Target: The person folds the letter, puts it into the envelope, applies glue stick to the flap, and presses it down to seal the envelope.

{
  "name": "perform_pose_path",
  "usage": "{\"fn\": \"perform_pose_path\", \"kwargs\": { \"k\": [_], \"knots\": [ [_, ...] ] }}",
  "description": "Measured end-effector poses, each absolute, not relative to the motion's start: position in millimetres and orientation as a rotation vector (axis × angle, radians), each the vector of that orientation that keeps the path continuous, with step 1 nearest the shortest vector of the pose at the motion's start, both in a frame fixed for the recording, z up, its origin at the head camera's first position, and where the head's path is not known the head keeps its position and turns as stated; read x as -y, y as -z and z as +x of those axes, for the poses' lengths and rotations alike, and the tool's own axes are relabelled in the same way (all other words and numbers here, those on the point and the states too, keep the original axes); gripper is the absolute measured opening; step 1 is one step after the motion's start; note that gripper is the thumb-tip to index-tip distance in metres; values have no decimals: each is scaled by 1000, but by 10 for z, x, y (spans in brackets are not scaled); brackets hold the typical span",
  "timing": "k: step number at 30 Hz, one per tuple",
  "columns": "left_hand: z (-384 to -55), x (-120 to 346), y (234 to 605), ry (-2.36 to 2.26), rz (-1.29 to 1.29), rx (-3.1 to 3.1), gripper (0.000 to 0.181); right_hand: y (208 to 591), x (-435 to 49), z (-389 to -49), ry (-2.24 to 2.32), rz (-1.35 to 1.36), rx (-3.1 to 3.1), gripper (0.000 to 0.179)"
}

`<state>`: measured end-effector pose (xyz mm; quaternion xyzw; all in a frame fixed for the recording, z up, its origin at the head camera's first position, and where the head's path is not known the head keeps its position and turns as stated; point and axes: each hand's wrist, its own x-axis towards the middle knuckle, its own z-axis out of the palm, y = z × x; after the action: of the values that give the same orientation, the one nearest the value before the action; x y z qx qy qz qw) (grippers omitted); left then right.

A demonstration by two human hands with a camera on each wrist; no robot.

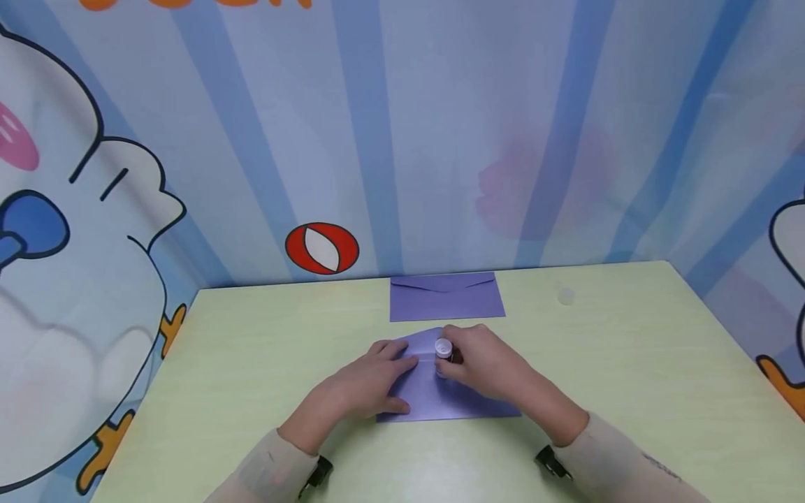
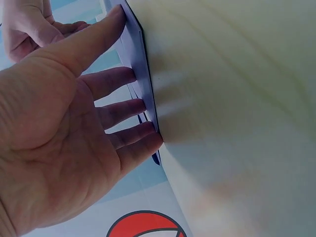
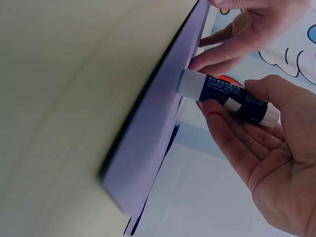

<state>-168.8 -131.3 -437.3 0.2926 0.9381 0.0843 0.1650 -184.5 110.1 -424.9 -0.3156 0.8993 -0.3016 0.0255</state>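
Observation:
A purple envelope [image 1: 465, 402] lies on the table in front of me, its flap side toward the back. My left hand [image 1: 372, 381] rests on its left part with the fingers spread and fairly straight; the left wrist view shows the fingertips touching the purple paper [image 2: 136, 54]. In my right hand [image 1: 487, 360] is a glue stick [image 3: 227, 96] with a dark label and white ends, pinched between thumb and fingers. It stands upright, its lower end touching the envelope's upper middle in the right wrist view.
Behind the first envelope, a second purple envelope [image 1: 446, 300] with its flap folded down lies by the table's back edge. A small translucent cap [image 1: 566, 296] sits at the back right of the pale table [image 1: 629, 377]. A printed cartoon backdrop [image 1: 440, 140] rises behind.

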Motion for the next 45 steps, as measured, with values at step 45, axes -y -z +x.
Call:
{"fn": "perform_pose_path", "kwargs": {
  "k": [45],
  "knots": [
    [-1722, 1266, 4334, -253, 799, -2736, 77, 3819, -1646, -1970, 1310, -723, -2817, 10]
  ]
}}
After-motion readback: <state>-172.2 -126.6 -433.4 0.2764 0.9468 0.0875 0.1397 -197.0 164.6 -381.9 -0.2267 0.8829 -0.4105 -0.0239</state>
